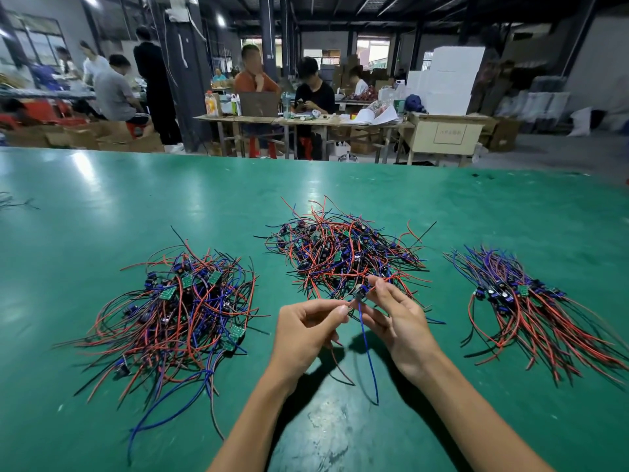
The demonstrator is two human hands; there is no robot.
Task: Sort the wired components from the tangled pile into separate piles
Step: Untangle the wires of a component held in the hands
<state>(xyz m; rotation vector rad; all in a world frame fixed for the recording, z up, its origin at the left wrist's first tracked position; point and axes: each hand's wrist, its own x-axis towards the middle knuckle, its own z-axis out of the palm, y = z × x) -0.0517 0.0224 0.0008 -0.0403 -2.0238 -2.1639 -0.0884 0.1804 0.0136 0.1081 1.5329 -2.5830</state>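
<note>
Both my left hand [308, 330] and right hand [396, 321] pinch one wired component [359, 294]; its trailing leads could snag the tangled pile [343, 253] behind.

Bright overhead light leaves glare patches on the green table [102, 206]. Hands cast soft shadows. Wide-angle edges bend; the far background blurs.

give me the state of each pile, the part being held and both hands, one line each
middle pile: tangled, wires crossing every way
left pile: loose heap, wires splayed outward
right pile: combed, wires running roughly one way
wired component: lifted off the table, blue wire hanging down
left hand: pinching the component's wire
right hand: fingers curled on the component
green table: bears all three piles
</note>
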